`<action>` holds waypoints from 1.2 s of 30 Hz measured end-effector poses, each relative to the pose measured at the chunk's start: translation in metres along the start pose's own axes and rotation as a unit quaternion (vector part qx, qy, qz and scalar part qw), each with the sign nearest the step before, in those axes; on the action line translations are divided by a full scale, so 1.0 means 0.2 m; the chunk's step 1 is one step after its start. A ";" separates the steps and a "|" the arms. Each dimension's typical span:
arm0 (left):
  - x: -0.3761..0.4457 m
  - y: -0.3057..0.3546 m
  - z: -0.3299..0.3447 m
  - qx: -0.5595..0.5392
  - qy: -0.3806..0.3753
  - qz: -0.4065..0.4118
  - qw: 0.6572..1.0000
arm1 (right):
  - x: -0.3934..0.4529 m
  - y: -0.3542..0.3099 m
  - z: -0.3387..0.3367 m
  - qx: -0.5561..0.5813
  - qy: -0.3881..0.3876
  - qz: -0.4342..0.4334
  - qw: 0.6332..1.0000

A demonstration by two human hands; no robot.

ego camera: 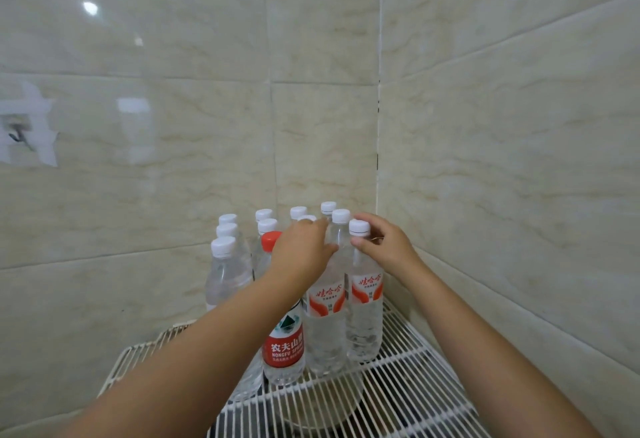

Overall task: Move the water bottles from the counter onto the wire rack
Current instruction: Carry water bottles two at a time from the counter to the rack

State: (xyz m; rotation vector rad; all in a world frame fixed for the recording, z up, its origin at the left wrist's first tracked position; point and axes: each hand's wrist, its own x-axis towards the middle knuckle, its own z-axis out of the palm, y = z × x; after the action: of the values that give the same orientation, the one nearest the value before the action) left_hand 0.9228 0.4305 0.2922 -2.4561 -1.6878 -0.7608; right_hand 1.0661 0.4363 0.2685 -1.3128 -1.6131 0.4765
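Several clear water bottles stand upright in rows on a white wire rack (pixel 408 399) set in a tiled corner. Most have white caps; one red-capped bottle (pixel 282 347) with a red label stands at the front. My right hand (pixel 384 247) grips the neck of the front right white-capped bottle (pixel 363 306), just under its cap. My left hand (pixel 304 250) is closed around the neck of the neighbouring white-capped bottle (pixel 325 320), hiding part of a bottle behind it. Both bottles rest on the rack.
Beige tiled walls meet in a corner (pixel 378 147) right behind the bottles. A taped hook (pixel 24 133) hangs on the left wall. A pale round vessel (pixel 322 403) shows beneath the rack wires. Bare rack wires lie at the front right.
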 end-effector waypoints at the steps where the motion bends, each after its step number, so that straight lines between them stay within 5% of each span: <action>1: 0.00 -0.01 0.00 0.014 -0.012 0.001 1.000 | 0.00 0.00 0.02 -0.008 0.011 -0.001 1.000; 4: -0.04 -0.04 -0.04 0.052 -0.018 0.022 0.998 | 0.01 -0.01 0.09 -0.083 0.039 -0.038 0.995; 7: -0.32 -0.27 -0.27 0.132 0.031 -0.010 0.991 | -0.11 -0.26 0.32 -0.170 -0.033 -0.083 0.981; 11: -0.31 -0.42 -0.36 0.211 0.074 -0.038 0.974 | -0.04 -0.38 0.29 -0.289 0.036 -0.152 0.945; 17: -0.36 -0.46 -0.35 0.148 0.111 -0.057 0.981 | -0.08 -0.53 0.38 -0.317 0.087 -0.284 0.901; 21: -0.59 -0.69 -0.40 0.141 0.111 -0.154 0.972 | -0.13 -0.67 0.70 -0.290 0.014 -0.330 0.898; 28: -1.24 -1.18 -0.63 0.222 0.081 -0.368 0.899 | -0.38 -1.03 1.33 -0.177 -0.127 -0.367 0.904; 36: -2.07 -1.65 -0.86 0.255 0.091 -0.515 0.813 | -0.99 -1.44 2.12 -0.142 -0.233 -0.458 0.846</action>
State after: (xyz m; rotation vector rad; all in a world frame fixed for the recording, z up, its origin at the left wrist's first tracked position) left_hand 0.4523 0.1498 0.1923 -0.9632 -2.6301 -0.4340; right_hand 0.5457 0.2696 0.2137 -0.4749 -2.5564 -0.0643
